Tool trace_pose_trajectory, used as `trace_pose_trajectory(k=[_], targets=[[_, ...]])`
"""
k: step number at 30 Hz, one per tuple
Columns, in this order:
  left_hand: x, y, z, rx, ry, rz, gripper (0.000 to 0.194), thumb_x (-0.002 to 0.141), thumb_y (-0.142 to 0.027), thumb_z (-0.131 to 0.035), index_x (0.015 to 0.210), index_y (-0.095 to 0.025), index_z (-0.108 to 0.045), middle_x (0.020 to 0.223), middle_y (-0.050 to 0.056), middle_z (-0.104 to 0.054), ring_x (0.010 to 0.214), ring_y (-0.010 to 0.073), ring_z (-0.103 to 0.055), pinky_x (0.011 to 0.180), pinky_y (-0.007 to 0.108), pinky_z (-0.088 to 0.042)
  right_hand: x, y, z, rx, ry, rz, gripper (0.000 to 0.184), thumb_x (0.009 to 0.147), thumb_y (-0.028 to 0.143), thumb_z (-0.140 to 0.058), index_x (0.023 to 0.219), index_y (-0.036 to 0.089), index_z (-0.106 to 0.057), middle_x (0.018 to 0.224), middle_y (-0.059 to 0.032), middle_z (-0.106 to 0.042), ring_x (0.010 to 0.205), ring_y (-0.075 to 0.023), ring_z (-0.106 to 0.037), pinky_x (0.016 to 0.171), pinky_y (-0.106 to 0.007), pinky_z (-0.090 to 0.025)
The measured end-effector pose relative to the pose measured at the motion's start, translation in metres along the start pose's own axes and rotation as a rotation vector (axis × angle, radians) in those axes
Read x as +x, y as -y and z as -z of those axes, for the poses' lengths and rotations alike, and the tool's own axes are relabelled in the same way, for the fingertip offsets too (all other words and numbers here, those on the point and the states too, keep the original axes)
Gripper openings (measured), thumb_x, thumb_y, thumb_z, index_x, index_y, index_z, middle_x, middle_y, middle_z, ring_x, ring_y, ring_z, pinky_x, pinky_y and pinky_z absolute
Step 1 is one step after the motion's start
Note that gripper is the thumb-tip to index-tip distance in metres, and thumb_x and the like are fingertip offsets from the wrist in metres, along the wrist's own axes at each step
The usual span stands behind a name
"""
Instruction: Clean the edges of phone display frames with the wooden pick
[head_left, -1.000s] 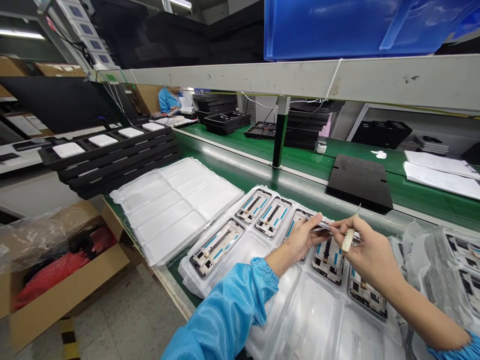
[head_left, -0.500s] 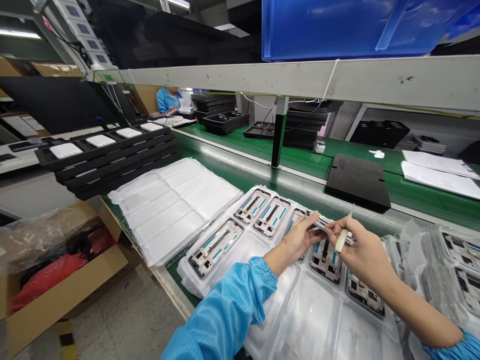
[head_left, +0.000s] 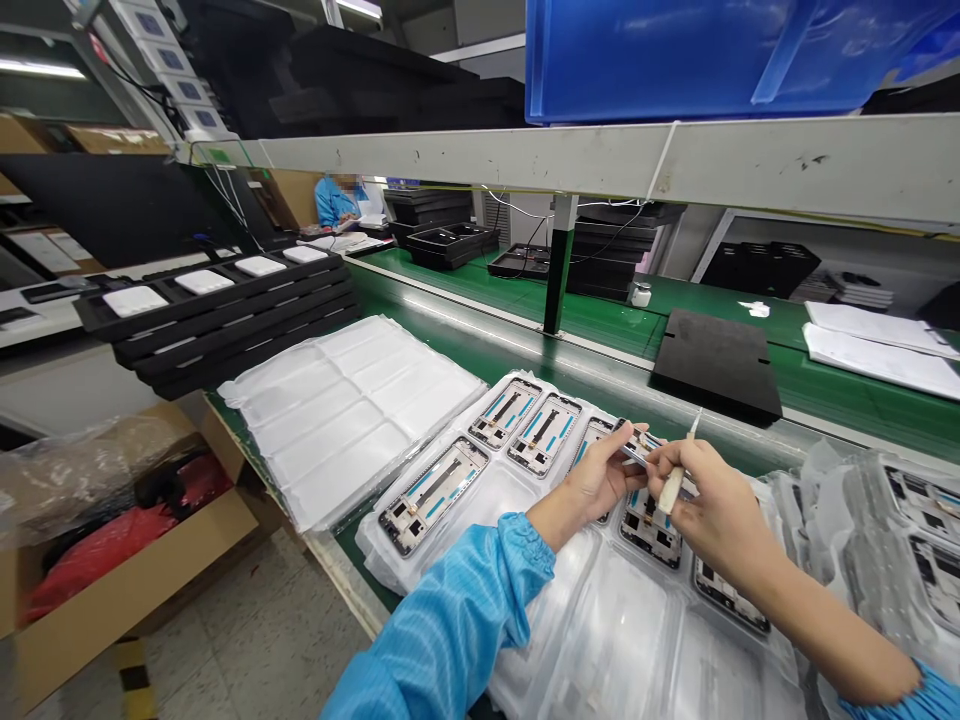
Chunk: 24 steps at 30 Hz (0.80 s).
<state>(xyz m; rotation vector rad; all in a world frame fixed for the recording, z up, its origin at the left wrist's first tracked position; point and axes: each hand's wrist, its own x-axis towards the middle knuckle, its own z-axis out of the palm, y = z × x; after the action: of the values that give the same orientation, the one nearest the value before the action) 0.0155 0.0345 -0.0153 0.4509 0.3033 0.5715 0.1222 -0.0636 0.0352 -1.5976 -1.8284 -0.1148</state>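
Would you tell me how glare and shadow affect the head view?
Head view: glare streaks the metal strip and whitens the clear tray; also in the head view, pale highlights cross the blue bin, while the space above the shelf beam sinks into darkness.

1. In the right half of the frame, the left hand [head_left: 596, 475] holds a phone frame [head_left: 636, 442], which is tilted above the clear tray [head_left: 619, 620].
2. The right hand [head_left: 697, 490] holds a tool with a pale handle [head_left: 672, 490], its thin tip pointing up; the fingers of this hand are at the edge of the same frame.
3. In the tray lie other phone frames [head_left: 435, 495] with blue strips.
4. At the centre left is a white moulded sheet [head_left: 352, 405].
5. A blue bin [head_left: 675, 60] is at the upper right.
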Motion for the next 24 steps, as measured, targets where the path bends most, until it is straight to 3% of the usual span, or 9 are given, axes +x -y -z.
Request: trace_pose_trajectory(k=[4, 7, 12, 17, 21, 24], targets=[[-0.0006, -0.0033, 0.0013, -0.069, 0.032, 0.021, 0.039, 0.085, -0.045, -0.067, 0.108, -0.014, -0.068, 0.095, 0.011, -0.072, 0.075, 0.0194, -0.066, 0.064, 0.028, -0.051, 0.0000, -0.0007, -0.0042, -0.091, 0.026, 0.160, 0.013, 0.084, 0.012, -0.050, 0.080, 0.024, -0.045, 0.076, -0.0017, -0.060, 0.074, -0.0197, -0.055, 0.065, -0.030, -0.046], [-0.0007, -0.0052, 0.0012, -0.088, 0.079, 0.061, 0.051, 0.089, -0.055, -0.057, 0.108, -0.009, -0.068, 0.096, 0.014, -0.072, 0.084, 0.0232, -0.067, 0.069, 0.030, -0.051, 0.0016, 0.0016, -0.0054, -0.156, 0.021, 0.250, 0.015, 0.088, 0.011, -0.049, 0.081, 0.023, -0.042, 0.076, -0.0028, -0.058, 0.073, -0.0196, -0.051, 0.064, -0.030, -0.043], [-0.0034, -0.0056, -0.0016, -0.151, 0.109, 0.120, 0.065, 0.092, -0.065, -0.041, 0.111, -0.009, -0.067, 0.092, 0.013, -0.071, 0.082, 0.0234, -0.067, 0.063, 0.029, -0.049, 0.0014, 0.0012, -0.0077, -0.217, 0.009, 0.311, 0.022, 0.084, 0.003, -0.047, 0.081, 0.023, -0.039, 0.075, -0.0029, -0.056, 0.071, -0.0193, -0.048, 0.063, -0.029, -0.040], [-0.0042, -0.0031, -0.0030, -0.199, 0.011, 0.131, 0.060, 0.097, -0.058, -0.036, 0.103, -0.009, -0.069, 0.089, 0.013, -0.071, 0.078, 0.0219, -0.065, 0.072, 0.031, -0.051, -0.0004, -0.0016, -0.0080, -0.185, 0.043, 0.271, 0.019, 0.083, 0.005, -0.046, 0.080, 0.023, -0.041, 0.074, -0.0024, -0.056, 0.071, -0.0196, -0.049, 0.061, -0.028, -0.040], [-0.0032, -0.0034, -0.0046, -0.242, -0.090, 0.141, 0.056, 0.099, -0.052, -0.034, 0.092, -0.008, -0.069, 0.084, 0.012, -0.070, 0.070, 0.0187, -0.063, 0.069, 0.028, -0.049, -0.0006, 0.0012, -0.0063, -0.085, 0.100, 0.164, 0.021, 0.073, 0.004, -0.046, 0.082, 0.023, -0.045, 0.077, -0.0026, -0.057, 0.073, -0.0200, -0.055, 0.062, -0.029, -0.044], [-0.0030, -0.0040, -0.0051, -0.271, -0.131, 0.155, 0.054, 0.098, -0.053, -0.037, 0.089, -0.009, -0.068, 0.079, 0.011, -0.068, 0.062, 0.0168, -0.059, 0.063, 0.027, -0.047, -0.0003, 0.0033, -0.0049, -0.014, 0.091, 0.053, 0.016, 0.080, 0.011, -0.047, 0.090, 0.023, -0.051, 0.083, -0.0045, -0.061, 0.078, -0.0209, -0.060, 0.065, -0.031, -0.049]])
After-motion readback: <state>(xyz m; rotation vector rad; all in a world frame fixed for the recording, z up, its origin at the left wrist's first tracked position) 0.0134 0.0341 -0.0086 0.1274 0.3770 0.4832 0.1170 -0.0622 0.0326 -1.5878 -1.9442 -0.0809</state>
